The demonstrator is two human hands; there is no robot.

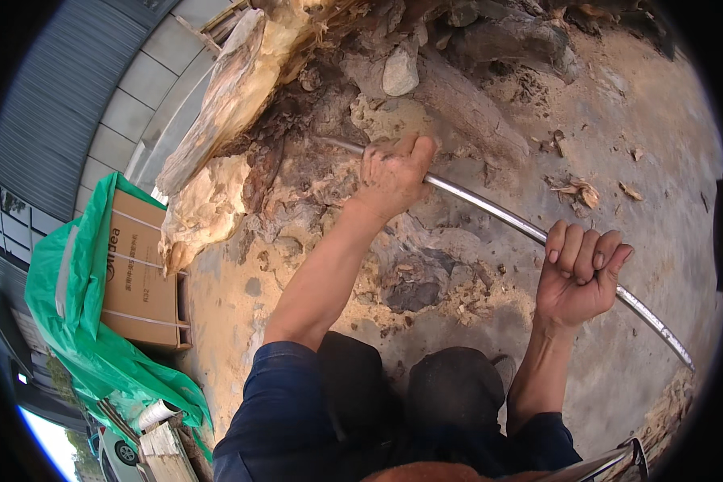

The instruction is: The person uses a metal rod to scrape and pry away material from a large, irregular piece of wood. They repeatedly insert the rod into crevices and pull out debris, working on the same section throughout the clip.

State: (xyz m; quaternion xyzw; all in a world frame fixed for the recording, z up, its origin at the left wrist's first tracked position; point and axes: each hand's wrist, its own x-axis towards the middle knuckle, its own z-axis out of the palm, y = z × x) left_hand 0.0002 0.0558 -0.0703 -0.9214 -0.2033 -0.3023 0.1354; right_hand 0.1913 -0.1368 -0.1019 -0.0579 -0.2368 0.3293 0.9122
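While both hands grip it: long steel bar point(490, 210) runs diagonally from the stump mass at upper left to lower right.
Hidden: the bar's far tip disappears among rotten wood; what it bears on cannot be made out. The bar's middle is covered by each fist.
Cut off: a metal piece at the lower edge, near the right sleeve, is only partly in frame.
Left hand point(394, 178): clenched around the bar near its buried end, thumb up.
Right hand point(580, 273): clenched around the bar farther down, fingers curled over it.
Tree stump point(297, 161): splintered pale wood, dark crumbly rot, gnarled roots.
Ground point(651, 145): sandy, bare, scattered wood chips.
Stone point(400, 71): pale, blocky, lodged among roots.
Cardboard box point(140, 273): strapped, half wrapped in green plastic sheet point(88, 353), at far left.
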